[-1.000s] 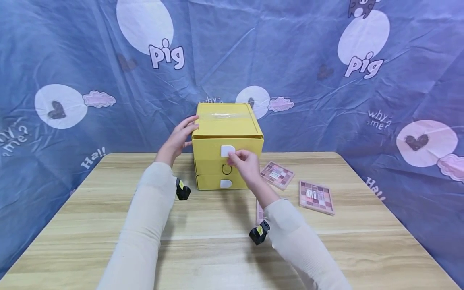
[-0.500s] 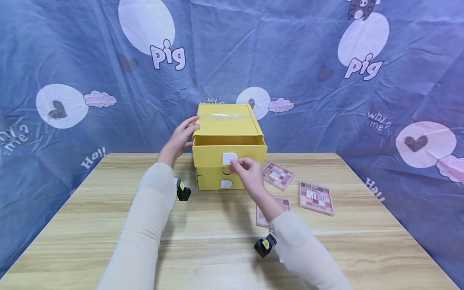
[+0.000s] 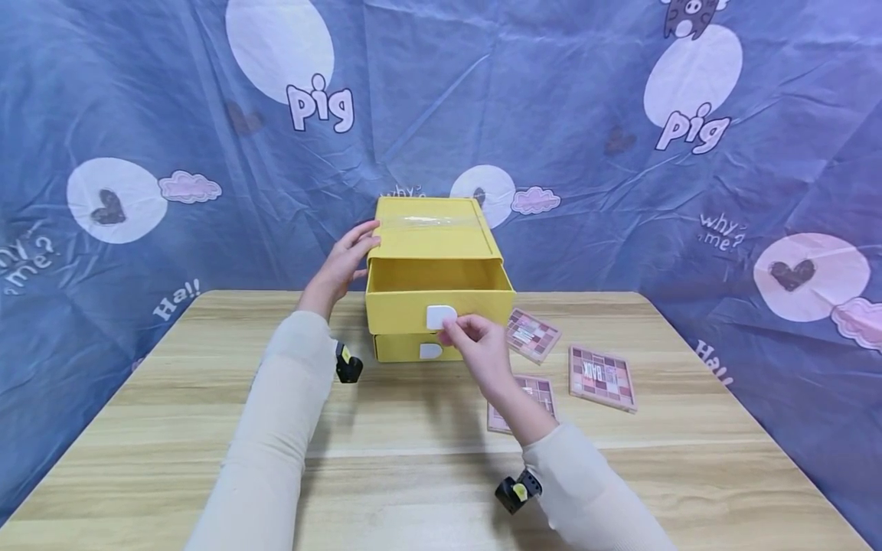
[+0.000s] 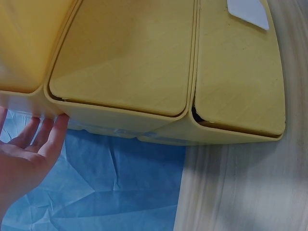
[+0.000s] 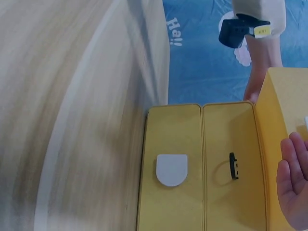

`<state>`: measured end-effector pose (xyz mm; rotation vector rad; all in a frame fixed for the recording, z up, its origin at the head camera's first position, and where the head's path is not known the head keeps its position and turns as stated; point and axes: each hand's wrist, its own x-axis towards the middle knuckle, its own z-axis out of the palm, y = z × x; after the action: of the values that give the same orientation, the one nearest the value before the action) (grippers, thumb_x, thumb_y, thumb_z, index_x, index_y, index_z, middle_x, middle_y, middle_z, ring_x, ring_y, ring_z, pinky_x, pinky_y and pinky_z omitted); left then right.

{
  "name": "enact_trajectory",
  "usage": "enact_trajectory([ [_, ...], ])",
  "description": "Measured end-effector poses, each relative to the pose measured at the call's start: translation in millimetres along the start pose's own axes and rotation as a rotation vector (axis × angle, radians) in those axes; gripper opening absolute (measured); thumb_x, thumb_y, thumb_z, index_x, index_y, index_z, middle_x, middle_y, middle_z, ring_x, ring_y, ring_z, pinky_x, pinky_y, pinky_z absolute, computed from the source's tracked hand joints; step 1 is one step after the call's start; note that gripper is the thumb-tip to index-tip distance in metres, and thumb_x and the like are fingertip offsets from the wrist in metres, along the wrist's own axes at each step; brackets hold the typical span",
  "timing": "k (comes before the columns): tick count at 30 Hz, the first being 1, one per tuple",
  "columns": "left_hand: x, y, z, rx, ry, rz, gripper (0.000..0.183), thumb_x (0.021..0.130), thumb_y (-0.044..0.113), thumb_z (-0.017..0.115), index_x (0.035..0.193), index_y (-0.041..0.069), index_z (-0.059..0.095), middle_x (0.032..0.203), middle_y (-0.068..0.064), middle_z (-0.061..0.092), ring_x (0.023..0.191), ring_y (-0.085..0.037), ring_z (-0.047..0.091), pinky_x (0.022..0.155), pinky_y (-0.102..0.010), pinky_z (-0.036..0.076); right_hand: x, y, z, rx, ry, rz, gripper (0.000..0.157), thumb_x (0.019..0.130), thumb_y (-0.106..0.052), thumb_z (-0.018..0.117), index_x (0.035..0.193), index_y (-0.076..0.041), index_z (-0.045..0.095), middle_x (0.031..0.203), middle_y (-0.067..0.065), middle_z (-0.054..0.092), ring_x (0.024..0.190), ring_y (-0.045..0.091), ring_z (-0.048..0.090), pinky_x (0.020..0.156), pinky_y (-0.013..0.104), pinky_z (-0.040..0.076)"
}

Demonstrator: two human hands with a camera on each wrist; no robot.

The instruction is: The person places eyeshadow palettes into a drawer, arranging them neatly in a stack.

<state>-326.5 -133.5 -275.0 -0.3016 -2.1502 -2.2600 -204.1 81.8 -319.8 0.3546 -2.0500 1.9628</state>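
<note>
A yellow drawer box [image 3: 430, 239] stands at the back of the table, its top drawer [image 3: 396, 312] pulled well out. What shows of the drawer's inside is bare yellow. My right hand [image 3: 482, 352] pinches the white pull tab [image 3: 438, 315] on that drawer's front. Against the box's left side rests my left hand [image 3: 334, 268], fingers extended; the left wrist view shows its fingertips [image 4: 57, 127] touching the side wall. Below, the right wrist view shows a middle drawer with a black handle [image 5: 233, 166] and a bottom drawer with another white tab [image 5: 172, 169], both closed.
Three pink checkered palettes lie on the wooden table [image 3: 386, 459] to the right: one beside the box [image 3: 534, 335], another palette [image 3: 602, 377] farther right, and a third palette [image 3: 540, 392] partly under my right forearm. A blue printed cloth [image 3: 413, 99] hangs behind.
The top drawer has slid out toward me, from nearly closed to wide open. My right hand has come nearer and slightly right with its tab. My left hand has stayed on the box.
</note>
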Motion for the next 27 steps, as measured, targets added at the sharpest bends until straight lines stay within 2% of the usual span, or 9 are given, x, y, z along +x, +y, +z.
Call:
enact_trajectory([
  [15, -0.7, 0.5, -2.1, 0.019, 0.020, 0.002, 0.047, 0.086, 0.023, 0.051, 0.130, 0.015, 0.038, 0.135, -0.003, 0.030, 0.121, -0.017, 0.027, 0.088, -0.051, 0.027, -21.7, -9.5, -0.7, 0.023, -0.001, 0.030, 0.015, 0.080, -0.005, 0.059, 0.078, 0.010, 0.059, 0.070, 0.018, 0.062, 0.063, 0.020, 0.060, 0.066, 0.028, 0.047],
  [27, -0.4, -1.6, -0.2, 0.019, 0.013, 0.011, 0.047, 0.086, 0.025, 0.050, 0.130, 0.015, 0.038, 0.134, -0.005, 0.031, 0.120, -0.020, 0.027, 0.089, -0.052, 0.026, -37.9, -11.0, -2.7, 0.019, 0.020, -0.017, 0.014, 0.080, -0.004, 0.059, 0.077, 0.010, 0.058, 0.069, 0.019, 0.062, 0.063, 0.020, 0.060, 0.065, 0.027, 0.047],
])
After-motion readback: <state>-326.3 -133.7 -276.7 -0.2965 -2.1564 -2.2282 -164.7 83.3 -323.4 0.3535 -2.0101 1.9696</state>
